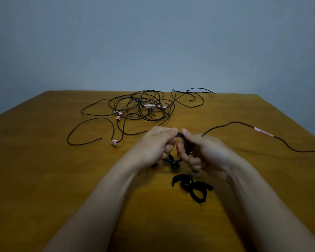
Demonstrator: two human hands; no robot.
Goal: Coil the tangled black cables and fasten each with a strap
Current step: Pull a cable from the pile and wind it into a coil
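Two hands: left hand [153, 144], right hand [205, 155]. One cable tangle [142, 106], one small coil [180, 135]. Six taped tags [149, 106]. Straps [193, 188] bunched, uncountable.

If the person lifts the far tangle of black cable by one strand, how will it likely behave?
Probably floppy: the tangle lies in loose, slack loops flat on the table. It would likely come up as one dragging clump, since the loops cross each other many times. The thin strands suggest that it is light.
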